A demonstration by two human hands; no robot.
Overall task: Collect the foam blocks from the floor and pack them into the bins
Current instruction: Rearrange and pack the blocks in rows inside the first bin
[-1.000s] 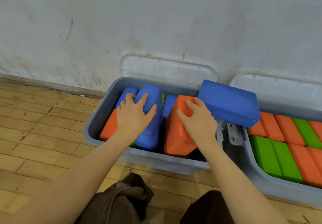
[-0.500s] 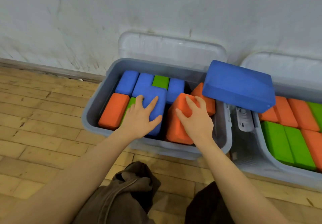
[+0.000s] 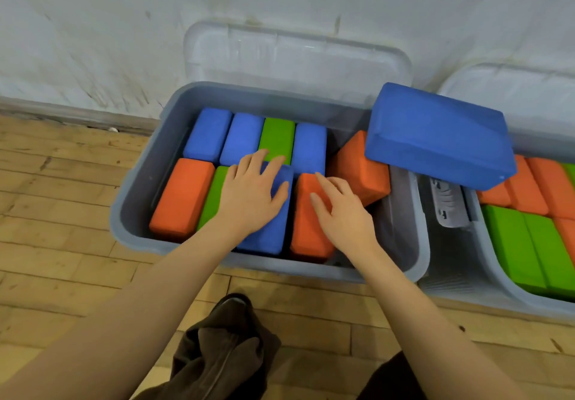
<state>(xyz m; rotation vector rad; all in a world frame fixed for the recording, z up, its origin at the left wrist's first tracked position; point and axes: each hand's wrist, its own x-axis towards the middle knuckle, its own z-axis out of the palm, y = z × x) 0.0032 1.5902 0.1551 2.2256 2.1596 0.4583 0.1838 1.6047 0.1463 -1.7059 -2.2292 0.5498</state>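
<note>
A brown garment is seen nearest, on the wooden floor below both forearms. Beyond it, the grey bin is reached into. The left hand is laid flat, fingers spread, on a blue foam block in the near row; a green block and an orange block lie to its left. The right hand is rested with fingers loosely extended on an orange foam block just right of the blue one. A tilted orange block is wedged beyond that hand. Further off, a large blue block is propped across the rims towards a second bin, and a clear lid is leaned against the wall.
</note>
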